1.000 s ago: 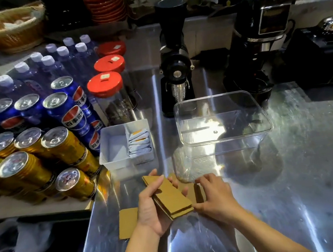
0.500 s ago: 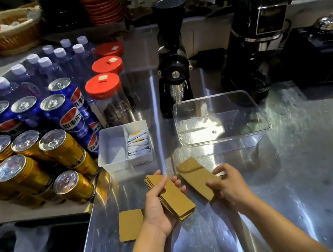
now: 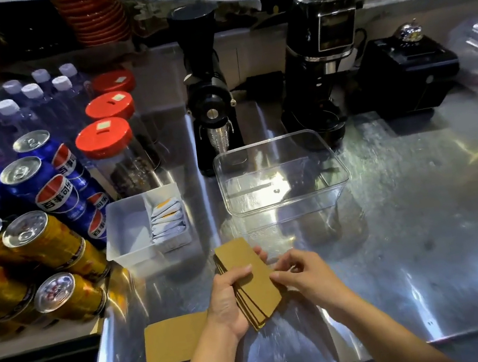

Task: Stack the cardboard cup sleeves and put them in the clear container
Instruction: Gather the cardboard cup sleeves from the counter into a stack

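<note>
Steel table [image 3: 427, 245]: just before the empty clear container [image 3: 282, 180], the left hand [image 3: 229, 300] clasped the sleeve stack [image 3: 251, 284]; right hand [image 3: 302, 273] pinched its edge, apparently squaring it. One sleeve [image 3: 175, 342] lay apart.

blue cans [image 3: 56, 189] printed "百事可乐"

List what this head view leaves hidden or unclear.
- Sleeve count in the stack: edges fanned, partly covered by the left hand.
- Loose sleeve: right end under the left wrist.
- Right hand fingertips: motion-blurred.
- Packet print: too small.
</note>
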`<action>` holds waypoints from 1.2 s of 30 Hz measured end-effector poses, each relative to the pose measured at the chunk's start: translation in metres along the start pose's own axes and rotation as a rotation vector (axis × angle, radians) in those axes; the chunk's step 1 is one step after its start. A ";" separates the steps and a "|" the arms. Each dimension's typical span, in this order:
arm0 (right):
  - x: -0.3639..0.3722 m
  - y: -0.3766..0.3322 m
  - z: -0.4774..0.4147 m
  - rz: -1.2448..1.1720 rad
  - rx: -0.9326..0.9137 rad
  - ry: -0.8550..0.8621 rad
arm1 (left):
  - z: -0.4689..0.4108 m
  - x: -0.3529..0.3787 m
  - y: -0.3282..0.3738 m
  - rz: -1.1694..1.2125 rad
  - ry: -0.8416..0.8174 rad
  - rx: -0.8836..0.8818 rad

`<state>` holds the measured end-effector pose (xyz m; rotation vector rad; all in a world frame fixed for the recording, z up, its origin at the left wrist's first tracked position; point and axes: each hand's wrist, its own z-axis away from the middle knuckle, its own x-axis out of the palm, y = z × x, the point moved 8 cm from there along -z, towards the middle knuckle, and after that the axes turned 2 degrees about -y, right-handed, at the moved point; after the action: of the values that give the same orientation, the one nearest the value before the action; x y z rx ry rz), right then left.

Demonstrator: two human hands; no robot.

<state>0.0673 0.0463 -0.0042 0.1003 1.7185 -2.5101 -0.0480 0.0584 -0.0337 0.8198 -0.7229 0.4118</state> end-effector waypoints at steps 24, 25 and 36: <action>-0.070 0.017 -0.019 -0.064 -0.202 0.097 | -0.010 -0.008 0.017 -0.990 0.186 0.355; -0.068 0.028 -0.018 -0.159 -0.183 0.119 | -0.009 -0.007 0.015 -0.968 0.203 0.392; -0.051 0.047 -0.009 -0.302 -0.105 0.374 | -0.006 0.001 -0.014 -0.764 0.272 0.514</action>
<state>0.1234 0.0401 -0.0449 0.3476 2.1479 -2.7418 -0.0363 0.0540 -0.0429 1.4141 -0.0073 0.0012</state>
